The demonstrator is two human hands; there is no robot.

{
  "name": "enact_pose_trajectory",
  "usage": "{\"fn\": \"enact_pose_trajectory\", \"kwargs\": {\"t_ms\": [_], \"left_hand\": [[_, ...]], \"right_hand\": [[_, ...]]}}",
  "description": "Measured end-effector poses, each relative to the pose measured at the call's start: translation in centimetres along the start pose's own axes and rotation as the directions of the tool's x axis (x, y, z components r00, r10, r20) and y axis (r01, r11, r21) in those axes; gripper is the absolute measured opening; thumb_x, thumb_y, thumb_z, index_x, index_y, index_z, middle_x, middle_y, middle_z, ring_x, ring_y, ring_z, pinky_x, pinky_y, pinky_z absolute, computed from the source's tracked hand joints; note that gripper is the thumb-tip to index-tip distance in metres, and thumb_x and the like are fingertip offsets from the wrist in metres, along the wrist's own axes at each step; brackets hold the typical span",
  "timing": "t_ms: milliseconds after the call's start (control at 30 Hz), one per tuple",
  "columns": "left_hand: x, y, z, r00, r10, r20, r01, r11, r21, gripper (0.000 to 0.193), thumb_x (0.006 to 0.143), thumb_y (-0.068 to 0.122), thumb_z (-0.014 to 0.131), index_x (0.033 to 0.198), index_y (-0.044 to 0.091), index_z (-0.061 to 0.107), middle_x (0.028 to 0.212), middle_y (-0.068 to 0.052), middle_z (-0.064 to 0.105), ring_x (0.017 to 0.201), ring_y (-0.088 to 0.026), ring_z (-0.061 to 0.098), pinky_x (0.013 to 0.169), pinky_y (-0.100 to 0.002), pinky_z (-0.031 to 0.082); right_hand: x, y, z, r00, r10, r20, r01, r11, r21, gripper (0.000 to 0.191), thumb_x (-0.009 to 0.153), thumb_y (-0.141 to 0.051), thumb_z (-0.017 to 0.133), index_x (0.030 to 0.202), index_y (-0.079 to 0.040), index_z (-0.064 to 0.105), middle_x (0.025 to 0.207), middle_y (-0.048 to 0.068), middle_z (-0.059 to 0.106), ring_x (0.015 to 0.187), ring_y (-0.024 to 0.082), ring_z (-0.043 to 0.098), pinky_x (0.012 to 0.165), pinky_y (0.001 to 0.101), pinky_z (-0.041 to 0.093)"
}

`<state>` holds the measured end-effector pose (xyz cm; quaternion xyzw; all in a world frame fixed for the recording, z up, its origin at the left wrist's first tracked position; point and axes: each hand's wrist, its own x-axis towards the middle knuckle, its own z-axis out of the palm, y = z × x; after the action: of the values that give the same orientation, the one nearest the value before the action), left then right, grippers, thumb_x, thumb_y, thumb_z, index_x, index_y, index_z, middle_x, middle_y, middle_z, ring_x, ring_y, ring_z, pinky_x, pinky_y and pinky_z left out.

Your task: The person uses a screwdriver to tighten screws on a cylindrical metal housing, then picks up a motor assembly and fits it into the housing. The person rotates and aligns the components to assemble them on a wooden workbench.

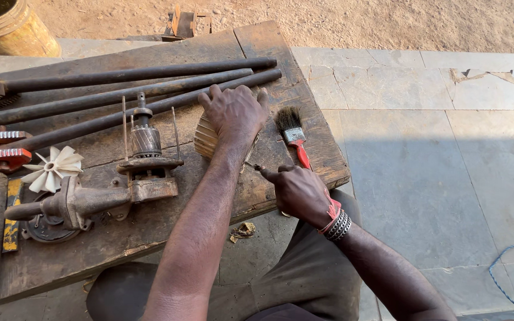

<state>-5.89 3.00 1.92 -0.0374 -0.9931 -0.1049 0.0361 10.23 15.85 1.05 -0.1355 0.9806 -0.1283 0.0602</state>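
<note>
Outdoor stone paving [423, 119] with dirt beyond; worn wooden bench [150, 226] low in front of a seated person. Left hand [233, 113] lies palm down, fingers curled over a ribbed tan housing [204, 138] near the bench's right end, gripping its top. Right hand [298, 191] is closed around a small tool [259, 170]; only the dark tip shows, pointing at the housing's lower side, too small to name. Bracelets [339, 224] on the right wrist. Brush [292, 134] with red handle lies just right of the left hand. Three long steel shafts [138, 89] lie across the bench behind. Rusty motor assembly [144, 160] stands left of the housing, white fan [52, 168] beside it. Yellow drum [13, 30] top left.
</note>
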Motion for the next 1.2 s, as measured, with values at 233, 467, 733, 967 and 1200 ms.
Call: {"fn": "enact_pose_trajectory", "kwargs": {"t_ms": [233,467,733,967,1200], "left_hand": [[0.3,-0.1,0.9,0.994,0.005,-0.105,-0.003,1.0,0.019,0.059,0.102,0.061,0.044,0.075,0.015,0.068,0.066,-0.005,0.059,0.083,-0.024,0.055,0.084,-0.049,0.037],[0.3,-0.2,0.6,0.989,0.046,-0.139,-0.044,0.999,0.021,0.059,0.103,0.059,0.044,0.073,0.015,0.068,0.064,-0.004,0.058,0.079,-0.022,0.055,0.083,-0.048,0.037],[0.3,-0.6,0.3,0.992,0.064,-0.107,-0.064,0.998,0.002,0.059,0.102,0.061,0.041,0.079,0.015,0.07,0.064,-0.006,0.061,0.088,-0.024,0.055,0.087,-0.051,0.036],[-0.1,-0.7,0.3,0.993,0.065,-0.096,-0.068,0.997,-0.022,0.059,0.102,0.061,0.042,0.08,0.015,0.072,0.069,-0.006,0.062,0.092,-0.025,0.057,0.089,-0.052,0.037],[-0.1,-1.0,0.4,0.993,0.081,-0.088,-0.084,0.996,-0.038,0.059,0.102,0.062,0.044,0.079,0.015,0.071,0.069,-0.005,0.06,0.092,-0.025,0.057,0.089,-0.052,0.037]], "right_hand": [[0.7,1.9,-2.5,0.98,-0.168,0.102,0.128,0.939,0.319,0.045,0.09,-0.006,0.058,0.131,-0.019,0.072,0.058,0.016,0.062,0.045,0.023,0.049,0.051,0.041,0.041],[1.1,3.7,-3.1,0.976,-0.216,0.032,0.148,0.761,0.632,0.041,0.095,-0.009,0.064,0.134,-0.015,0.075,0.059,0.005,0.059,0.054,0.009,0.042,0.051,0.0329,0.039],[0.2,2.8,0.0,0.948,0.31,-0.068,-0.132,0.58,0.804,0.043,0.096,-0.009,0.062,0.136,-0.021,0.071,0.07,-0.001,0.063,0.053,0.009,0.049,0.048,0.0327,0.039],[-0.1,1.5,1.9,0.86,0.142,-0.49,-0.046,0.978,0.202,0.047,0.092,-0.005,0.06,0.135,-0.02,0.071,0.085,0.012,0.066,0.064,0.028,0.063,0.059,0.0434,0.048],[0.6,0.9,2.8,0.834,0.143,-0.533,-0.1,0.989,0.109,0.045,0.095,-0.006,0.062,0.136,-0.023,0.07,0.093,0.005,0.068,0.064,0.023,0.064,0.054,0.0391,0.048]]}}
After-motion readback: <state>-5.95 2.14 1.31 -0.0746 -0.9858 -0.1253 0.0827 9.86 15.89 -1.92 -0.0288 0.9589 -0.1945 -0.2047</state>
